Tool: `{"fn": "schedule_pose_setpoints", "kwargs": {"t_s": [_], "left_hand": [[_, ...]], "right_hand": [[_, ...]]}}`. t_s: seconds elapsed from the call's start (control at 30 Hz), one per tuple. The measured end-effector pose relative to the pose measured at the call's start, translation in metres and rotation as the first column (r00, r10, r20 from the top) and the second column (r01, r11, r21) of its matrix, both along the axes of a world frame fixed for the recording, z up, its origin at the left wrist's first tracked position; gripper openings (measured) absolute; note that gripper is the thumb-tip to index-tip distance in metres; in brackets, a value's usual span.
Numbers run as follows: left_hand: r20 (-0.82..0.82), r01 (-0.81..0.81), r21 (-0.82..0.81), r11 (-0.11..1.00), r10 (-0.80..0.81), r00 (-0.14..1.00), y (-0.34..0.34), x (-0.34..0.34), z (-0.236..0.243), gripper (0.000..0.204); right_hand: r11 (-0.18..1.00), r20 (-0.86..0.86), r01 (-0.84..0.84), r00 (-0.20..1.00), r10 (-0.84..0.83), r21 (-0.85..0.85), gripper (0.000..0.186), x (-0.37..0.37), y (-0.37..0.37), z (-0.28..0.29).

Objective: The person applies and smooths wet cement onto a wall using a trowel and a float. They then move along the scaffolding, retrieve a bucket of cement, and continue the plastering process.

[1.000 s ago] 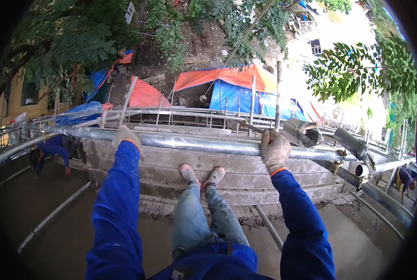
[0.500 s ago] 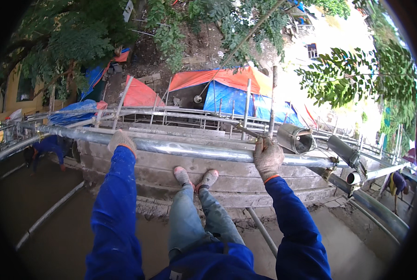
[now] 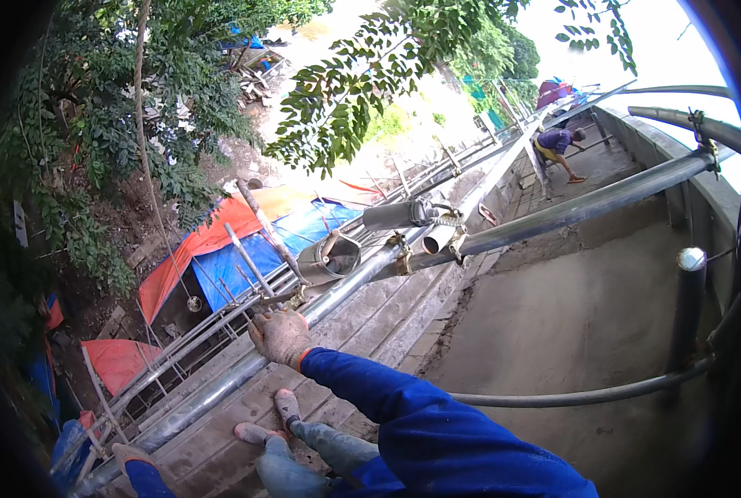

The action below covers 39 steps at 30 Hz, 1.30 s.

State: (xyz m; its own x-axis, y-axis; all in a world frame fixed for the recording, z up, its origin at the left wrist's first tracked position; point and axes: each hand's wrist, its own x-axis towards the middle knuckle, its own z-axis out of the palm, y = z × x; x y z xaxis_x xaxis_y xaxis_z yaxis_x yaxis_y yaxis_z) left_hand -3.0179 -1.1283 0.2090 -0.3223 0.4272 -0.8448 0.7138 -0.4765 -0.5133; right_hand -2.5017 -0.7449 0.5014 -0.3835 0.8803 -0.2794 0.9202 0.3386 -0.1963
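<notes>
A long metal scaffold pipe (image 3: pixel 208 398) runs diagonally in front of me from lower left toward upper right. My right hand (image 3: pixel 283 336), in a dusty work glove, is closed around it beside a clamp fitting. Farther down the same pipe, my gloved left hand (image 3: pixel 131 455) rests over it at the lower left, its fingers mostly hidden. Just beyond my right hand hangs a grey bucket (image 3: pixel 310 267) with a stick-like handle in it. A dark cylindrical object (image 3: pixel 387 217) lies beside the pipe joint. My feet stand on concrete steps below.
Scaffold clamps (image 3: pixel 402 253) join crossing pipes ahead. A capped upright post (image 3: pixel 687 315) and low rail are at right, over a wet-looking concrete floor (image 3: pixel 553 332). A person (image 3: pixel 555 149) bends over farther off. Blue and orange tarps (image 3: pixel 279 241) and tree branches lie beyond the scaffold.
My view has swung right, bringing the concrete floor, capped post and bending person more into sight. Both hands remain on the pipe.
</notes>
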Motion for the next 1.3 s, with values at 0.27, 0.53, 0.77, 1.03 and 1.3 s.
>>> {"fn": "schedule_pose_setpoints", "kwargs": {"t_s": [0.27,0.53,0.77,1.03,1.3], "left_hand": [[0.186,-0.213,0.016,0.977,0.207,0.961,0.076,0.05,0.081,0.048],[0.193,-0.177,-0.066,0.982,0.187,0.963,0.124,0.082,0.146,0.045],[0.142,-0.203,-0.161,0.966,0.226,0.964,0.113,0.065,0.173,0.042],[0.248,-0.15,-0.135,0.979,0.18,0.952,0.108,0.082,0.178,0.039],[0.302,-0.037,-0.252,0.967,0.114,0.946,0.095,0.062,0.172,0.037]], "right_hand": [[0.999,-0.007,0.02,1.0,-0.02,0.029,0.03,0.003,-0.005,0.007],[0.994,0.045,0.049,0.998,-0.045,-0.1,0.04,-0.01,0.005,0.015],[0.994,0.046,0.087,0.995,-0.084,-0.067,0.04,-0.023,0.004,0.004],[0.984,0.091,0.178,0.98,-0.179,0.019,0.034,-0.005,-0.01,0.008],[0.977,0.017,0.152,0.988,-0.156,0.152,0.038,-0.035,0.0,-0.01]]}}
